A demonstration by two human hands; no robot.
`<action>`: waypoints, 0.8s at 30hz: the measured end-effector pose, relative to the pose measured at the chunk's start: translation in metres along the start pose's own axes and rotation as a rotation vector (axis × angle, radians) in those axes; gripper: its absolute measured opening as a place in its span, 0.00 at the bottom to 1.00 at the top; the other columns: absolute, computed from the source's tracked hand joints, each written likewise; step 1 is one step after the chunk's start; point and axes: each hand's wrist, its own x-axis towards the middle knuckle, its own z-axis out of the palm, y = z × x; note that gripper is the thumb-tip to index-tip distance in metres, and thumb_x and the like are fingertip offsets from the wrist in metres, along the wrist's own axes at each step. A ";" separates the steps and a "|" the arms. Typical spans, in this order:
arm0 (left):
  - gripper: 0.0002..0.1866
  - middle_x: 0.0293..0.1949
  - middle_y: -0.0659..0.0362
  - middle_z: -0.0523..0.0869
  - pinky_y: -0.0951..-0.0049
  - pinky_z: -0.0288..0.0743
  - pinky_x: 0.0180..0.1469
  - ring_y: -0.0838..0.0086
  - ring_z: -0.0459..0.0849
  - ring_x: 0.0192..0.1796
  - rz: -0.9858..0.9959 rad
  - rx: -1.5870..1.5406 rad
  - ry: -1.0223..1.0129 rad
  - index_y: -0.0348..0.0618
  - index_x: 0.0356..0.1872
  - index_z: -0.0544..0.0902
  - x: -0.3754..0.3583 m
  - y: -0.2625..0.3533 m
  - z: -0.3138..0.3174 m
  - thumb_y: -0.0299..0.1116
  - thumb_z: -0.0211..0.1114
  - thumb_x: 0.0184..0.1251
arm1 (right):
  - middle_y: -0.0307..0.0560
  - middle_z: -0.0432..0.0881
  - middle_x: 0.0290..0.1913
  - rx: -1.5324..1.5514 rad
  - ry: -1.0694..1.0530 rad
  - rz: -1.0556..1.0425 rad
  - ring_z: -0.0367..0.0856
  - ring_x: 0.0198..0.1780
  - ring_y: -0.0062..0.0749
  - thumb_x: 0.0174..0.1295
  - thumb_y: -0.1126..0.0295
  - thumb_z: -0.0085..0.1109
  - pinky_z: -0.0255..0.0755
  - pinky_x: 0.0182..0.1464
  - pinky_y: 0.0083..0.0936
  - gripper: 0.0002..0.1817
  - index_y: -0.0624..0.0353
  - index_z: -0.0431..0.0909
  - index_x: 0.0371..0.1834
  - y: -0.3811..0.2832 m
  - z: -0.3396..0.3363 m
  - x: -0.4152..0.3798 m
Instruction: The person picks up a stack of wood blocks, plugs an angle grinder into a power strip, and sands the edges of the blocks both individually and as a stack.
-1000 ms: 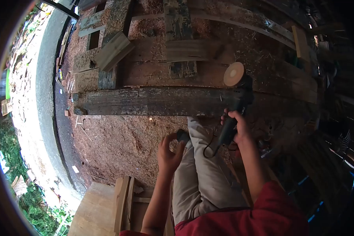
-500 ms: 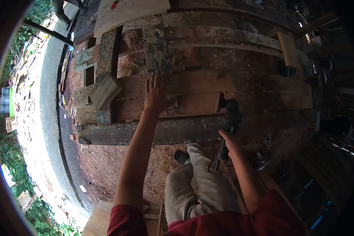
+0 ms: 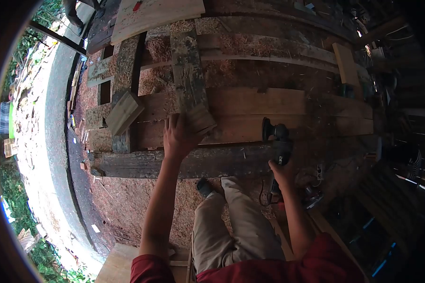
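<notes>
The left hand (image 3: pixel 178 134) grips the near end of a weathered plank (image 3: pixel 188 70), whose long axis runs away from the person. Well apart, the right hand (image 3: pixel 283 172) clamps an angle grinder (image 3: pixel 277 141), head pointing forward onto the boards.

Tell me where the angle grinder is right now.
In the head view, the angle grinder is right of centre, gripped by the right hand, its head resting on the pale plank behind the dark beam.

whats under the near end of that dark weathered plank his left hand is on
The dark plank lies across lighter boards; the left hand covers its near corner.
</notes>
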 end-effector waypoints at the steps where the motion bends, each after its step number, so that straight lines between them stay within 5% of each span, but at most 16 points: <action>1: 0.46 0.60 0.47 0.80 0.43 0.79 0.64 0.42 0.80 0.62 -0.016 -0.004 0.009 0.40 0.68 0.78 -0.006 0.001 -0.006 0.46 0.89 0.46 | 0.52 0.85 0.46 0.004 -0.005 0.018 0.87 0.44 0.46 0.53 0.62 0.82 0.81 0.51 0.46 0.34 0.64 0.78 0.60 0.001 0.001 0.000; 11: 0.44 0.58 0.46 0.81 0.44 0.79 0.64 0.43 0.81 0.61 -0.064 -0.013 0.073 0.41 0.63 0.81 -0.103 0.007 -0.095 0.49 0.89 0.44 | 0.60 0.88 0.46 -0.133 0.013 -0.198 0.91 0.49 0.56 0.49 0.63 0.81 0.82 0.53 0.50 0.31 0.65 0.81 0.55 -0.030 0.022 -0.044; 16: 0.45 0.60 0.44 0.81 0.43 0.78 0.67 0.43 0.80 0.64 -0.121 -0.033 0.081 0.41 0.64 0.83 -0.156 0.019 -0.129 0.52 0.89 0.45 | 0.62 0.88 0.49 -0.235 -0.040 -0.148 0.90 0.54 0.61 0.47 0.59 0.82 0.82 0.56 0.52 0.37 0.67 0.80 0.58 -0.040 0.034 -0.055; 24: 0.41 0.60 0.45 0.80 0.45 0.79 0.67 0.43 0.80 0.66 -0.070 -0.033 0.018 0.42 0.61 0.81 -0.146 0.019 -0.113 0.54 0.87 0.50 | 0.60 0.88 0.51 -0.221 -0.090 -0.200 0.91 0.54 0.57 0.47 0.58 0.81 0.83 0.54 0.50 0.40 0.66 0.79 0.63 -0.021 0.071 -0.031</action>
